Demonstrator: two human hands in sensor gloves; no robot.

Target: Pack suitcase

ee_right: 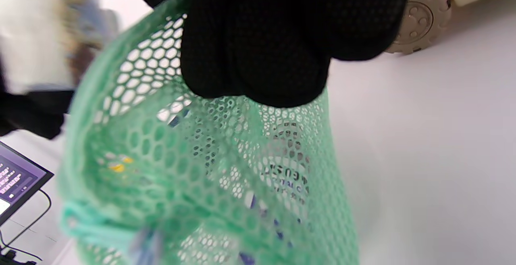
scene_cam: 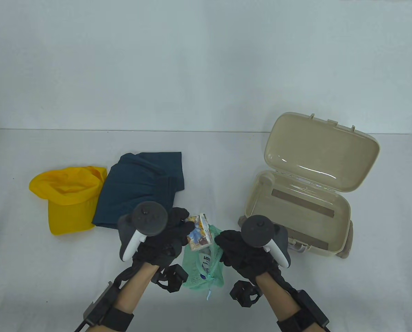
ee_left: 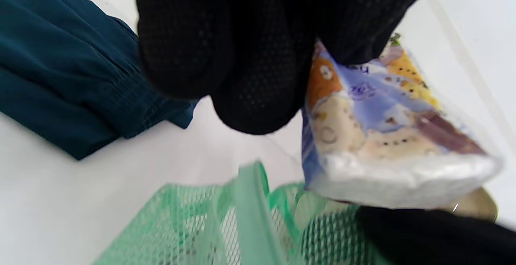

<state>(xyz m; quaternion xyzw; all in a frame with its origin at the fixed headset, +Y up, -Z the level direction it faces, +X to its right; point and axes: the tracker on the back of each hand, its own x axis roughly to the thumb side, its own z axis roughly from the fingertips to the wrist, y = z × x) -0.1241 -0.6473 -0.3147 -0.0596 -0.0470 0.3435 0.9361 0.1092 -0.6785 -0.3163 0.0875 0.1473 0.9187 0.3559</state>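
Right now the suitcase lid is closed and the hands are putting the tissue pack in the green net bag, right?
Not quite: the suitcase lid is open, as the table view shows. The left hand holds the tissue pack at the green net bag, gripped by the right hand.

Pale grey-white wall [scene_cam: 206, 62] across the whole upper half of the table view, plain and evenly lit. White table [scene_cam: 54, 276] filling the lower half, its far edge a straight line just above mid-frame, soft shadows only. In the lower left corner of the right wrist view, a dark screen [ee_right: 18, 176] with purple glow, a thin black cable [ee_right: 28, 226] trailing beneath.
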